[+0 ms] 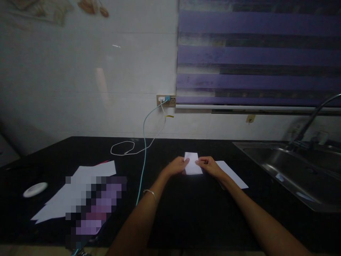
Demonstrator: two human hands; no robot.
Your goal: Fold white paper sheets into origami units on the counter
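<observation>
Between my two hands is a small white piece of paper, which looks folded, held above the black countertop. My left hand grips its left edge, thumb on the front face. On the right edge, my right hand pinches it the same way, with the thumb in front and the fingers curled behind. Another white sheet of paper lies on the counter beside my right hand, partly behind the forearm.
Several white sheets lie at the left, partly behind a pixelated patch. Near them is a white oval object. A teal cable and a white cable run from the wall socket. A steel sink with a faucet occupies the right.
</observation>
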